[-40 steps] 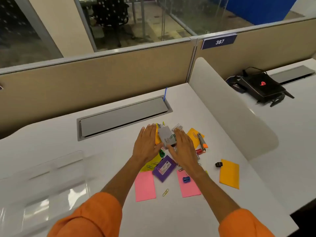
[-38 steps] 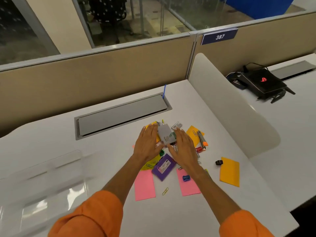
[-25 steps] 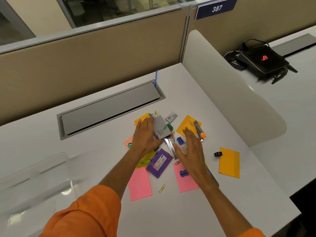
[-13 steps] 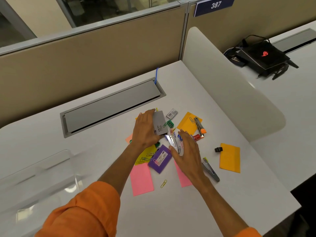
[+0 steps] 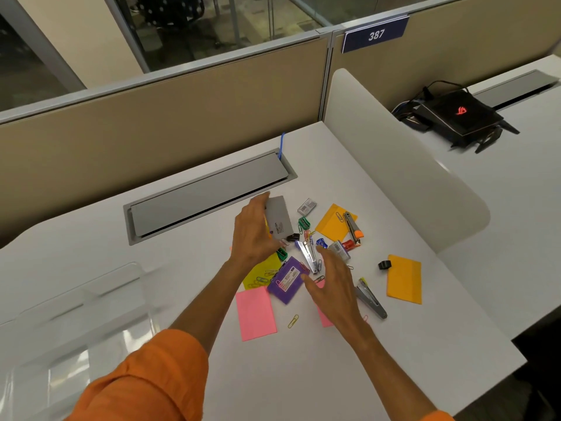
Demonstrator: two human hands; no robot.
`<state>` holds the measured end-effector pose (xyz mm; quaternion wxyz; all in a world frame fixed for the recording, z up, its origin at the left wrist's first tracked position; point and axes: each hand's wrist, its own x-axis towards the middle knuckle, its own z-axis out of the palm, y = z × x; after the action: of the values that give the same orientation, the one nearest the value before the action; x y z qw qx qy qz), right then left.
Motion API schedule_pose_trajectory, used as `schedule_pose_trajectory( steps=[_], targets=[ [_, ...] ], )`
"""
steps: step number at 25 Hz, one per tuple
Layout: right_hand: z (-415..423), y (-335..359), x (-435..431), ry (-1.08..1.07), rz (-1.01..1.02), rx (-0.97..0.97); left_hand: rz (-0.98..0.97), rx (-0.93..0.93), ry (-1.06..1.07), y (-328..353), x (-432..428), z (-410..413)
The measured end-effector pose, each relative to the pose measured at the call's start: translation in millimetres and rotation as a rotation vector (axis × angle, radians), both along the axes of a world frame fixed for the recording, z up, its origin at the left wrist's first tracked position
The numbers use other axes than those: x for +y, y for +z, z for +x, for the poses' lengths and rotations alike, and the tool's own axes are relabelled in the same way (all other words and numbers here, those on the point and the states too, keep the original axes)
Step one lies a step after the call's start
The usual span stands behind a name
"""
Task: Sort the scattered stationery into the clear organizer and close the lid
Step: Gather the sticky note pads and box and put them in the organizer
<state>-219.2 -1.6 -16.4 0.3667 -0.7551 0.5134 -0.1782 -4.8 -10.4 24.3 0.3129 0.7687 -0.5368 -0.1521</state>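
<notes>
L hand gripped a flat grey pack at the far-left edge of the pile, fingers curled round its left side. The pack was tilted up and, as far as I could tell, off the desk. R hand hovered at the near side of the pile, fingers spread & relaxed, nothing in it; couldn't tell if the fingertips touched anything. Clear organizer sat at near left, well apart from the pile. It was blurred: dividers showed faintly, lid position not readable.

Other stationery lay scattered:
- purple card box just left of R hand
- silver stapler just far of that box
- 2nd stapler to the right
- pink note at the near edge
- orange note w/ a black binder clip at its left edge
- loose paper clips throughout

Step in hand, prob.: carry the grey pack over to the organizer. To do it well:
- Firm up the grip before swinging left, since the pack looked smooth & was held by one side only.
- Pick a compartment wide enough, then lay it in flat rather than dropping it.
- R hand could meanwhile take the purple card box, which is similar in shape & likely fits the same compartment.
- Avoid raking the clips, which would prob. scatter; sweep them together last.
</notes>
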Motion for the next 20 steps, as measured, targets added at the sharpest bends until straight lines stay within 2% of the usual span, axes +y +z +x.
schedule_pose_trajectory(
  steps=[3, 5, 10, 14, 17, 20],
  targets=[
    [2.0, 0.3, 6.0, 0.127, 0.002, 0.093, -0.049, 0.419, 0.263, 0.6, 17.7, 6.6],
    [7.5, 1.8, 9.6, 0.205, -0.039, 0.136, -0.072, 0.53, 0.343, 3.2, 30.2, 10.7],
    [23.5, 4.4, 8.7, 0.324, -0.024, 0.27, -0.088, 0.592, 0.395, 7.6, 49.1, 18.2],
    [27.0, 5.3, -9.2, 0.341, -0.002, 0.28, -0.094, 0.583, 0.395, 6.3, 59.5, 26.4],
    [30.8, 10.5, -32.1, 0.377, -0.076, 0.288, -0.089, 0.57, 0.403, 3.8, 64.0, 28.8],
    [40.8, 22.0, -47.8, 0.491, -0.151, 0.383, -0.07, 0.557, 0.392, 2.4, 65.2, 28.0]
  ],
)
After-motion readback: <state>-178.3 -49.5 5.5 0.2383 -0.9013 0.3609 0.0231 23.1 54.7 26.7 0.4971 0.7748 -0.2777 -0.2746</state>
